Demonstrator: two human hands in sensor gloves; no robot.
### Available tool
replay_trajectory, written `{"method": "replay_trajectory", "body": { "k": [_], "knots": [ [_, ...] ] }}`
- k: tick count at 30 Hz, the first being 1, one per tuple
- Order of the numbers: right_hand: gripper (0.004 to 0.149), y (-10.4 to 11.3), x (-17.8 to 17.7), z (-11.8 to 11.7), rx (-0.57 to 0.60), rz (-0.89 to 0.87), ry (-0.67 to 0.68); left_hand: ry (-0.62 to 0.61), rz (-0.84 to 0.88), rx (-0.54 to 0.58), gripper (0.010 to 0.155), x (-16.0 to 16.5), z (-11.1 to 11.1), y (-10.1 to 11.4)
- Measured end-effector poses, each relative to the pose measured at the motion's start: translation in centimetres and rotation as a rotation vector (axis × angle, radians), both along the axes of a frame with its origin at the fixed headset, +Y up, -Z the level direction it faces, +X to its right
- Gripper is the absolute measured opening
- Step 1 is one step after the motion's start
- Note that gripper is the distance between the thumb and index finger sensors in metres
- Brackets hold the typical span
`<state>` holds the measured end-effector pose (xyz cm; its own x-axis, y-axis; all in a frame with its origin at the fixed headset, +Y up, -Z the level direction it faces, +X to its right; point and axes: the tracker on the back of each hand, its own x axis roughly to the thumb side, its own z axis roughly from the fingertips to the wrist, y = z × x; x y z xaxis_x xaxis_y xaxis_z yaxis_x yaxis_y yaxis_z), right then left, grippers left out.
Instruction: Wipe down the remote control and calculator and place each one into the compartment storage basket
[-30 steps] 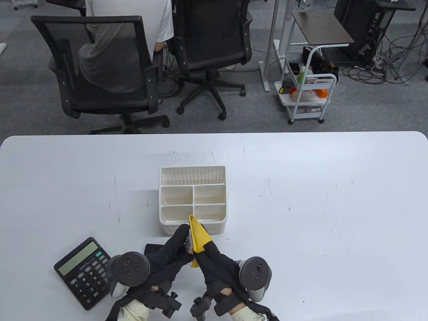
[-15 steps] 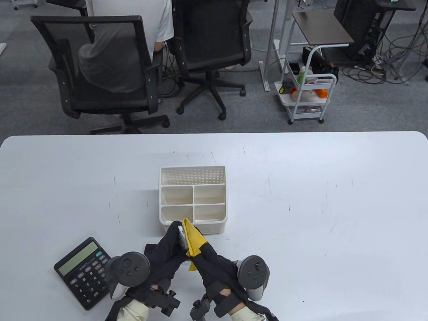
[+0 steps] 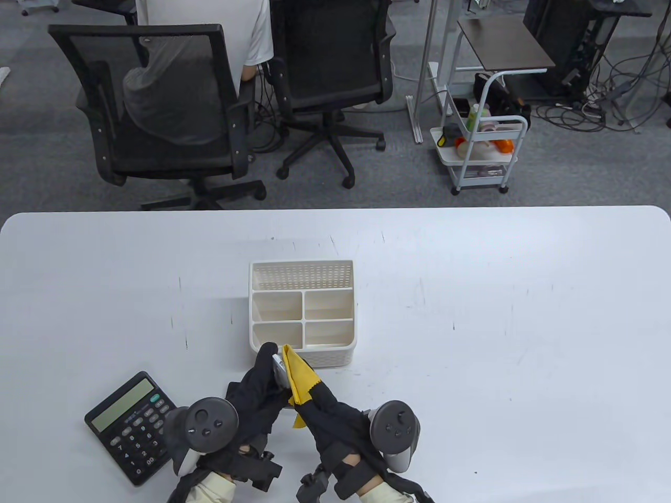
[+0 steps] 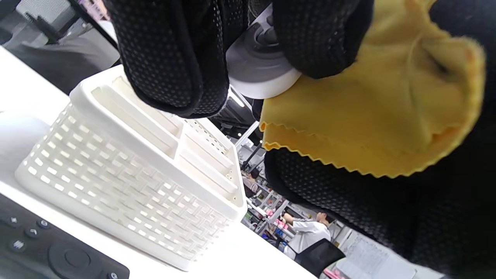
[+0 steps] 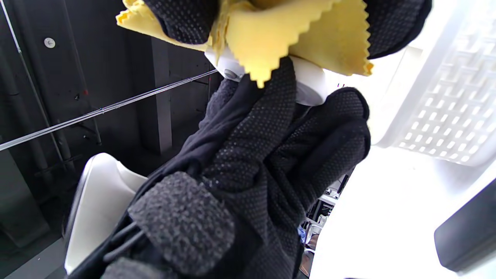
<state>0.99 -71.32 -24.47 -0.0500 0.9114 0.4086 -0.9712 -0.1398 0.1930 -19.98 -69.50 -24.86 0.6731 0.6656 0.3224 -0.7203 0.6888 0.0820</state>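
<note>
Just in front of the basket, my left hand (image 3: 266,369) grips a small white remote control (image 3: 278,365) held up off the table. My right hand (image 3: 314,401) pinches a yellow cloth (image 3: 298,378) and presses it against the remote's right side. Close up, the remote's (image 4: 259,75) grey face shows between my left fingers (image 4: 174,58), with the cloth (image 4: 368,116) beside it. The black calculator (image 3: 130,423) lies at the front left. The white compartment storage basket (image 3: 250,314) stands mid-table with nothing in its compartments.
A black remote (image 3: 237,390) lies flat on the table under my left hand, also visible as a black remote (image 4: 46,252) in the left wrist view. Office chairs, a seated person and a white cart (image 3: 482,157) stand beyond the table's far edge.
Both hands, with the white remote and the cloth, have drifted a little left along the basket's front wall. The cloth has slid along the remote.
</note>
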Motion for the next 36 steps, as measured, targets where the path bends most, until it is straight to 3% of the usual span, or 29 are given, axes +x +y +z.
{"method": "replay_trajectory", "body": {
  "k": [6, 16, 20, 25, 30, 36],
  "knots": [
    [0.055, 0.0, 0.7, -0.4, -0.015, -0.036, -0.026, -0.127, 0.013, 0.017, 0.074, 1.0, 0.1, 0.1],
    [0.055, 0.1, 0.2, -0.1, -0.006, -0.005, -0.012, 0.000, -0.071, 0.035, 0.075, 0.5, 0.1, 0.2],
    [0.055, 0.1, -0.5, 0.3, -0.010, 0.000, 0.031, 0.048, -0.039, 0.016, 0.061, 0.0, 0.0, 0.1],
    [0.055, 0.0, -0.5, 0.3, 0.009, 0.010, 0.013, 0.017, -0.077, 0.006, 0.068, 0.8, 0.2, 0.1],
    [0.055, 0.1, 0.2, 0.1, 0.014, 0.002, -0.045, -0.158, -0.107, 0.012, 0.070, 2.1, 0.3, 0.0],
    [0.055, 0.1, 0.1, 0.1, 0.014, 0.019, -0.031, -0.082, -0.121, 0.004, 0.068, 1.8, 0.2, 0.0]
  ]
}}
